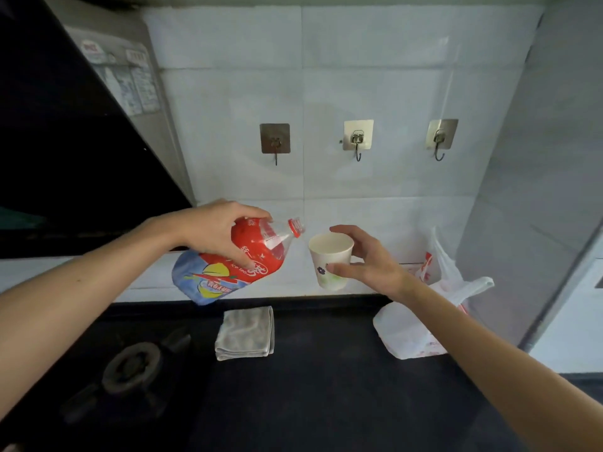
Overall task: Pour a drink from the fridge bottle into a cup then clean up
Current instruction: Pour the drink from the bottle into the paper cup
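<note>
Both hands occupied: left hand (pixel 217 230) grips tilted bottle (pixel 235 265), its mouth beside the cup (pixel 330 261) gripped by right hand (pixel 368 259).

A folded cloth (pixel 244 333) lies just right of the burner (pixel 130 370); farther right, a plastic bag (pixel 421 324); three hooks (pixel 358 140) above.

Two bare forearms reach in from the near corners and converge toward the middle. The left hand (pixel 218 231) is palm-down, fingers and thumb wrapped over the tilted bottle (pixel 238 265), wrist bent slightly. The right hand (pixel 368 259) is raised at the same height, thumb in front and fingers curled behind the cup (pixel 331 261), gripping it upright in mid-air.
</note>
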{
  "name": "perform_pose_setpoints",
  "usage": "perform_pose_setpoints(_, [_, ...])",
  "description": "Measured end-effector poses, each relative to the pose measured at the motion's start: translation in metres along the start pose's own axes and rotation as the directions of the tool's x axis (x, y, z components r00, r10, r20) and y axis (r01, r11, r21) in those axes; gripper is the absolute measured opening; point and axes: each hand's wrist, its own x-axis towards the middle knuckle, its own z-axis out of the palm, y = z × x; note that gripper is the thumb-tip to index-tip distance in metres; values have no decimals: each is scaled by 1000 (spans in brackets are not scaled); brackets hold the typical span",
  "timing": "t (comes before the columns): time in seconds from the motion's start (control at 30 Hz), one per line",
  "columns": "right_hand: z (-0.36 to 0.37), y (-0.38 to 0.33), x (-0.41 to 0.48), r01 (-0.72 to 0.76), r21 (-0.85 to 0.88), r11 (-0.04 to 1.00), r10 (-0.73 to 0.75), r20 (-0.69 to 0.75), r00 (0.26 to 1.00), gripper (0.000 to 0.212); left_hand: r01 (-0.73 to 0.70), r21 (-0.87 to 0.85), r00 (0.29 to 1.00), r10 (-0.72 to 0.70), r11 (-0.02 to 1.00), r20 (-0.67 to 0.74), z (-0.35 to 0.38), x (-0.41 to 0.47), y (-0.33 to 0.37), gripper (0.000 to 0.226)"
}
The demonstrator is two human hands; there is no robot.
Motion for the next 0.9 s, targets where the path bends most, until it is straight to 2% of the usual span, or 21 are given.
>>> perform_pose_setpoints(0.17, [7, -7, 1, 13, -13, 1000, -13, 18, 1000, 64, 10, 134, 996, -21, 991, 82, -20, 1, 3, 92])
perform_pose_setpoints(0.9, [14, -15, 19, 9, -51, 999, -4, 100, 995, 62, -95, 296, 982, 40, 950, 185, -48, 22, 6, 87])
